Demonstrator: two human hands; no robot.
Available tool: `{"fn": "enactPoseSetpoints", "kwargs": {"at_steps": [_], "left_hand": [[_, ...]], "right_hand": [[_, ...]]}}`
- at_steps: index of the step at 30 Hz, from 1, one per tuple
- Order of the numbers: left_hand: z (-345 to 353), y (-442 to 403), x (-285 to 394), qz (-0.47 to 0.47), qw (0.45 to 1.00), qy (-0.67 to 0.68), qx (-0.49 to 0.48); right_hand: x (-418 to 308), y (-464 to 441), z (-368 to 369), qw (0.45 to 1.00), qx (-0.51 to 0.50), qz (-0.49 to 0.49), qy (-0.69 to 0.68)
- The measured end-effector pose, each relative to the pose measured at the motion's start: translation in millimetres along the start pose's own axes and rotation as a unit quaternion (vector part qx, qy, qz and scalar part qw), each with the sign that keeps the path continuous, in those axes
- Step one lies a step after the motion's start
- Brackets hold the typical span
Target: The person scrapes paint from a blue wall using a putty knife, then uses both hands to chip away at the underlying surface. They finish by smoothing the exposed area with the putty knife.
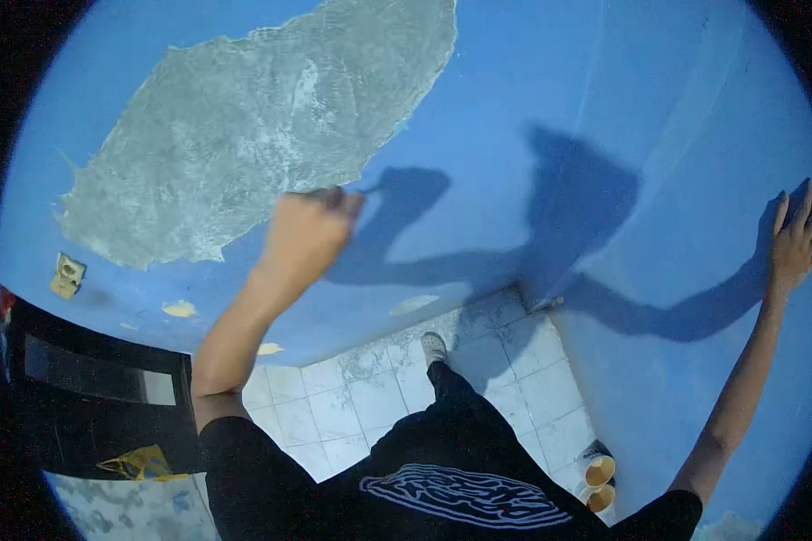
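Observation:
My left hand [311, 233] is raised in front of the blue wall [478, 117], beside the lower right edge of a large grey bare patch [244, 126]. Its fingers are curled round a thin dark tool, of which only a small part shows past the knuckles. Out to the right, my right hand [798, 236] lies flat against the blue wall with its fingers stretched out, holding nothing. Shadows of my head, arms and the tool fall on the wall.
A wall socket [68, 275] sits at the left. Below it are dark furniture [99, 361] and a yellow bag [144, 464]. Two round containers [599, 470] stand on the tiled floor [379, 401] near the right wall. My shoe [433, 346] is near the wall's foot.

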State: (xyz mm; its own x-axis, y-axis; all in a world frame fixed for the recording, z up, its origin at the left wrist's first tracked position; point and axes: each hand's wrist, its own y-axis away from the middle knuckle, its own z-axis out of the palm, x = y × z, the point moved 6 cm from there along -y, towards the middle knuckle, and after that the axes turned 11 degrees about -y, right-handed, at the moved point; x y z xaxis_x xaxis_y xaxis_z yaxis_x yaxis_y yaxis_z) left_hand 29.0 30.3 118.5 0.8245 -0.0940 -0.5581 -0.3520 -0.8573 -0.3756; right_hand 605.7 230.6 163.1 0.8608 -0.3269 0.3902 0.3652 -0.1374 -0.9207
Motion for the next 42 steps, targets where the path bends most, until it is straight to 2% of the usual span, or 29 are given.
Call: {"fn": "enactPoseSetpoints", "kwargs": {"at_steps": [4, 5, 7, 8, 10, 12, 13, 14, 15, 17, 19, 21, 22, 24, 25, 27, 28, 29, 30, 31, 32, 33, 34, 35, 37, 38, 40, 41, 42], "left_hand": [[-69, -2, -22, -0.111, 0.992, -0.002, 0.056], [-52, -5, -19, -0.110, 0.992, -0.002, 0.056], [1, -13, 1, -0.036, 0.987, -0.154, 0.028], [2, -16, 5, -0.035, 0.988, -0.150, 0.025], [0, -20, 20, 0.037, 0.991, -0.127, 0.021], [-21, -17, 12, 0.023, 0.995, -0.089, 0.032], [-36, -21, 0, 0.008, 0.997, -0.062, 0.053], [-49, -18, -7, -0.027, 0.997, -0.059, 0.030], [-54, -18, -9, -0.024, 0.997, -0.059, 0.033], [-63, -16, -22, -0.115, 0.991, -0.038, 0.058], [1, -22, 1, -0.038, 0.988, -0.148, 0.016], [5, -22, 35, 0.054, 0.988, -0.144, -0.011], [3, -22, 30, 0.052, 0.988, -0.143, -0.015], [-7, -27, 10, 0.022, 1.000, -0.016, -0.009], [-19, -25, 3, 0.021, 1.000, -0.018, -0.007], [-55, -22, -17, -0.058, 0.994, -0.062, 0.066], [-68, -24, -20, -0.056, 0.994, -0.063, 0.066], [-81, -25, -29, -0.097, 0.992, -0.052, 0.068], [-87, -25, -36, -0.140, 0.987, -0.041, 0.070], [-76, -27, -33, -0.132, 0.988, -0.034, 0.068], [-51, -30, -31, -0.125, 0.989, -0.028, 0.067], [7, -36, -27, -0.059, 0.996, -0.061, -0.005], [56, -36, -10, -0.018, 0.998, -0.011, -0.063], [111, -29, 14, 0.050, 0.983, -0.053, -0.169], [136, -9, 47, 0.083, 0.979, 0.008, -0.184], [127, -12, 45, 0.087, 0.981, -0.003, -0.175], [100, -15, 34, -0.036, 0.991, 0.078, -0.101], [94, -16, 34, -0.033, 0.990, 0.086, -0.106], [89, -16, 24, -0.089, 0.975, 0.162, -0.122]], "right_hand": [[-1, 3, 7, 0.998, -0.056, 0.016, -0.017], [-11, -8, -6, 0.998, -0.055, 0.002, -0.021], [-19, -13, -16, 0.998, -0.057, -0.014, -0.026], [-19, -12, -15, 0.998, -0.059, -0.014, -0.025], [-15, -6, -7, 0.998, -0.063, -0.019, -0.020], [-2, 2, 0, 0.996, 0.004, 0.015, -0.083], [-14, -12, -21, 0.997, 0.008, 0.018, -0.079], [-37, -34, -47, 0.987, -0.115, 0.022, 0.105], [-43, -40, -57, 0.930, -0.235, 0.025, 0.283], [-28, -27, -37, 0.947, -0.189, 0.016, 0.259], [-27, -24, -34, 0.958, -0.157, -0.003, 0.239], [-33, -31, -45, 0.953, -0.169, 0.003, 0.250], [-35, -32, -50, 0.949, -0.181, 0.007, 0.259], [-32, -28, -48, 0.954, -0.169, 0.007, 0.248], [-29, -27, -44, 0.958, -0.157, 0.016, 0.241], [-23, -19, -34, 0.960, -0.151, 0.015, 0.234], [-23, -19, -36, 0.964, -0.144, 0.011, 0.224], [-26, -20, -40, 0.964, -0.144, 0.013, 0.224], [-31, -27, -49, 0.952, -0.196, 0.028, 0.234], [-32, -31, -51, 0.937, -0.245, 0.044, 0.243], [-32, -32, -50, 0.938, -0.242, 0.047, 0.243], [-32, -31, -48, 0.940, -0.239, 0.047, 0.237], [-30, -27, -47, 0.942, -0.236, 0.046, 0.234], [-27, -23, -47, 0.943, -0.232, 0.045, 0.235], [-24, -24, -34, 0.945, -0.240, 0.060, 0.212], [-24, -30, -33, 0.944, -0.240, 0.074, 0.216], [-26, -26, -39, 0.940, -0.251, 0.056, 0.226], [-25, -21, -36, 0.938, -0.255, 0.047, 0.229], [-25, -20, -33, 0.943, -0.240, 0.045, 0.226]]}}
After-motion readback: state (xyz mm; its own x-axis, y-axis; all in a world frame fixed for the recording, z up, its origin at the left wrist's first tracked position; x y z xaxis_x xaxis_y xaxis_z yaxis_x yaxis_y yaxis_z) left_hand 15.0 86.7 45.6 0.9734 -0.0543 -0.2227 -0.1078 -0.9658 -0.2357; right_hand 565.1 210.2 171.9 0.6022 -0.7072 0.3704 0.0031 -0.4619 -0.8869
